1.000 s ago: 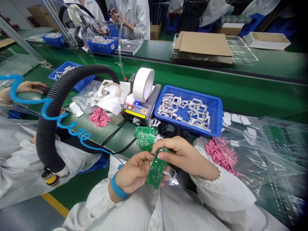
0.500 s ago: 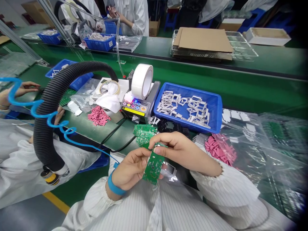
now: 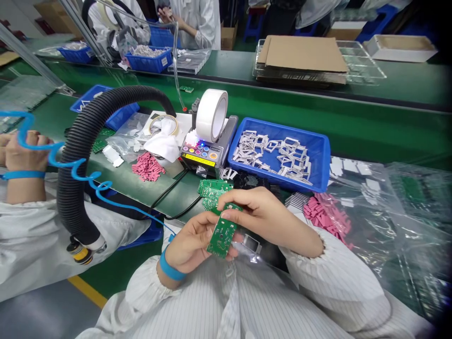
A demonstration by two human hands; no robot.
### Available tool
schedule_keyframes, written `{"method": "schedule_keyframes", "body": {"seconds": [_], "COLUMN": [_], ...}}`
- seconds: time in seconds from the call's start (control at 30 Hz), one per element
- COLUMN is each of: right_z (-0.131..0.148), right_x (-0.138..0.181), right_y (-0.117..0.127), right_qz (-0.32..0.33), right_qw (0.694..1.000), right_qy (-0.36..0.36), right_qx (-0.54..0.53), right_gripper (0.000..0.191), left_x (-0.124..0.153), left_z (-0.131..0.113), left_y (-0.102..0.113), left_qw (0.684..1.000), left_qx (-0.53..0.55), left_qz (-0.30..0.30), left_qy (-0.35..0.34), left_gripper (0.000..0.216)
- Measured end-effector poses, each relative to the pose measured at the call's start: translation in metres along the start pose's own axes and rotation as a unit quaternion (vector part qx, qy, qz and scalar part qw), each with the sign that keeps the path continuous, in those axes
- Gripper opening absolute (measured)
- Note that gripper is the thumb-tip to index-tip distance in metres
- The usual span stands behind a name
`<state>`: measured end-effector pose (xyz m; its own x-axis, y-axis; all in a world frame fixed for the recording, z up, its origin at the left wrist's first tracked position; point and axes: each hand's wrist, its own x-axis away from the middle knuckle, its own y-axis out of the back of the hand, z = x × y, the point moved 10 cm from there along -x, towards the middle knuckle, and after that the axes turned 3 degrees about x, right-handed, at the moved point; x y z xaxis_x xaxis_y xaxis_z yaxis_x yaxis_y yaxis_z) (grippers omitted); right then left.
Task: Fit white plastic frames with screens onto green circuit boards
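Note:
A green circuit board [image 3: 222,238] is held in front of my chest, tilted, its component side towards me. My left hand [image 3: 192,242], with a blue wrist strap, grips it from the left and below. The thumb and fingers of my right hand [image 3: 252,212] pinch its upper end. A clear film with a grey-framed piece [image 3: 252,243] shows just right of the board; I cannot tell whether it touches a hand. Beyond my fingers lies a stack of green boards [image 3: 213,190] on the bench.
A blue bin [image 3: 278,155] holds white frames. Left of it stands a tape dispenser [image 3: 201,153] with a white roll. Pink pieces [image 3: 148,166] lie in piles on both sides. A black hose [image 3: 76,155] arches at left, near a co-worker's hand [image 3: 26,153].
The board in my hands has risen slightly and tilted a little. Both hands keep their hold. At left, the co-worker's hand has come nearer, now closed.

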<state>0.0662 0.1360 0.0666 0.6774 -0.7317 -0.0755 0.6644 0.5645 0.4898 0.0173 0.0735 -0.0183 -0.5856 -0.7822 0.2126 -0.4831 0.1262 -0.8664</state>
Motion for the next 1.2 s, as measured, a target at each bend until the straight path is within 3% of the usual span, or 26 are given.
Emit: {"method": "schedule_keyframes", "body": {"seconds": [0.13,0.23,0.37,0.47,0.63,0.8,0.93,1.0,1.07,1.13,1.2], "right_z": [0.01,0.007,0.002,0.001,-0.003,-0.009,-0.008,-0.012,-0.026,-0.052,-0.088], "right_x": [0.0,-0.001,0.008,0.024,0.037,0.044,0.049,0.052,0.055,0.059,0.068], "right_y": [0.0,0.002,0.018,0.029,0.01,0.022,0.033,0.052,0.092,0.151,0.219], "right_qz": [0.013,-0.005,-0.111,-0.177,-0.095,-0.112,-0.107,-0.111,-0.139,-0.19,-0.266], "right_qw": [0.995,0.988,0.97,0.96,0.975,0.973,0.969,0.961,0.944,0.913,0.858], "right_qy": [0.071,0.082,0.044,-0.013,-0.065,-0.073,-0.067,-0.075,-0.104,-0.157,-0.231], "right_qx": [0.073,0.134,0.211,0.215,0.191,0.188,0.211,0.24,0.279,0.324,0.374], "right_gripper": [0.013,0.012,0.025,0.022,0.03,0.019,0.019,0.019,0.013,0.01,0.018], "left_x": [-0.002,-0.005,-0.012,-0.019,-0.031,-0.045,-0.056,-0.06,-0.06,-0.056,-0.047], "left_z": [0.013,0.016,0.013,0.007,0.003,0.008,0.01,0.01,0.01,0.01,0.009], "left_y": [-0.001,-0.002,0.001,0.006,0.008,0.011,0.001,-0.008,-0.012,-0.008,0.003], "left_qw": [0.998,0.996,0.997,0.995,0.99,0.985,0.985,0.988,0.991,0.988,0.983], "left_qx": [0.046,0.072,0.057,0.038,-0.005,-0.012,-0.013,-0.009,-0.014,-0.027,-0.032], "left_qz": [0.011,0.011,-0.034,-0.09,-0.124,-0.155,-0.153,-0.135,-0.128,-0.146,-0.178], "left_qy": [0.043,0.044,0.028,-0.013,-0.061,-0.077,-0.081,-0.072,-0.05,-0.03,-0.025], "left_gripper": [0.026,0.031,0.031,0.029,0.027,0.033,0.029,0.031,0.037,0.037,0.029]}}
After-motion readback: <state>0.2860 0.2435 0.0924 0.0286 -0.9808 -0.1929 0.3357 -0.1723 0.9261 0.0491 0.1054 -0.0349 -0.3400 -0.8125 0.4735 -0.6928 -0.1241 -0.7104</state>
